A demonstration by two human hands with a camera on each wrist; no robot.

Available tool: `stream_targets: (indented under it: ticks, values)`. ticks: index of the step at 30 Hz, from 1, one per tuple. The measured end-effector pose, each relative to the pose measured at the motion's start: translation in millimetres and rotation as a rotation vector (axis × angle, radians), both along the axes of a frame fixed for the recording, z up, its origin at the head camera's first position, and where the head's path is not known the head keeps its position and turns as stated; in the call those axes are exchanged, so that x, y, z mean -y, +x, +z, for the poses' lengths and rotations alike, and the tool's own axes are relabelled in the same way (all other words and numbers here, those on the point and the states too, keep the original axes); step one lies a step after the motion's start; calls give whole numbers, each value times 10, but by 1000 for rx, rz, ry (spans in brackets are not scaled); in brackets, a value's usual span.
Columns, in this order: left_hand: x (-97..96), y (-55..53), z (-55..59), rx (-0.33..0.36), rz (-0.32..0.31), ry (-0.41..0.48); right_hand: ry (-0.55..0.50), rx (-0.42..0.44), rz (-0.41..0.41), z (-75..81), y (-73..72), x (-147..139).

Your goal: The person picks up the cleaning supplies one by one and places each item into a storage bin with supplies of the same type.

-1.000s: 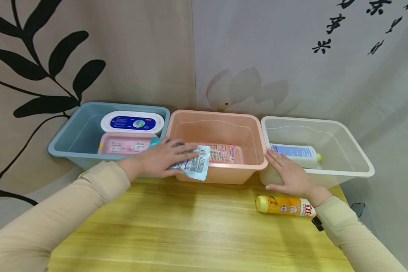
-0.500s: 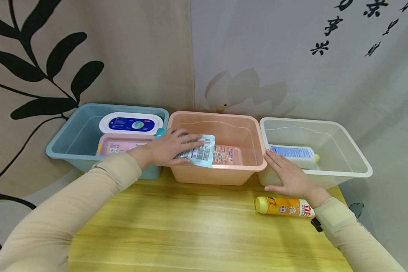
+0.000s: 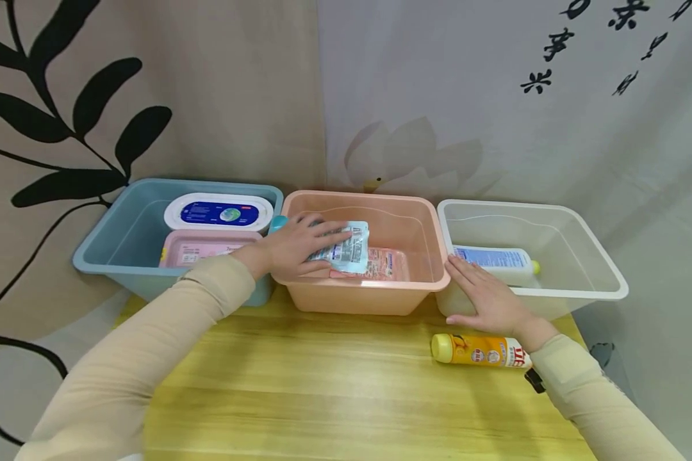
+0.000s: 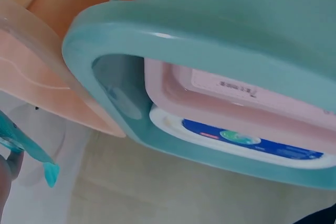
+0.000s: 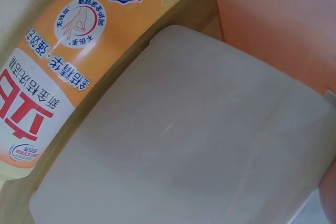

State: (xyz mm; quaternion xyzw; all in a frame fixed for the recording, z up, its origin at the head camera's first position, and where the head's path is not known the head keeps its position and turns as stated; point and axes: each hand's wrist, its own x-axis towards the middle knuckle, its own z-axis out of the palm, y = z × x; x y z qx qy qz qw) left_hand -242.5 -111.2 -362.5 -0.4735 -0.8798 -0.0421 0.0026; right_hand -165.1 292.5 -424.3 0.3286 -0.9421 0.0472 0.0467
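Note:
My left hand [image 3: 300, 246] grips a light blue pouch [image 3: 353, 248] between fingers and thumb, over the peach bin [image 3: 369, 298]. A teal end of the pouch shows behind the hand, and in the left wrist view the teal edge of the pouch [image 4: 26, 142] enters at the left. Below the pouch, a pink printed packet [image 3: 389, 264] lies in the peach bin, partly covered. My right hand [image 3: 490, 296] rests with fairly straight fingers at the near left corner of the white bin [image 3: 553, 293]. Near its wrist lies an orange bottle with a yellow cap [image 3: 478, 350].
The blue bin [image 3: 106, 262] stands left, holding a white oval-lidded pack [image 3: 179, 211] and a pink box [image 3: 207, 243]. A white bottle with blue label [image 3: 496, 259] lies in the white bin. All three bins line the back of the wooden table [image 3: 323, 384] before a curtain.
My left hand has moved right and slightly up with the pouch, from the gap by the blue bin to over the peach bin. The right hand stays put.

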Motion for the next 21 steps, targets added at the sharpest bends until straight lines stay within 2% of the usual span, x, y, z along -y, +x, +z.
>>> stream_targets:
  ticks: [11,17,21]
  values:
    - [-138,-70,-103,4,30,36,0,-11,6,-12,-15,-3]
    - [-189,-99,-162,12,53,16,8,-7,-3,-13,-16,-5]
    - [-211,-111,-184,3,44,11,4,-7,-4,-13,-13,-5]
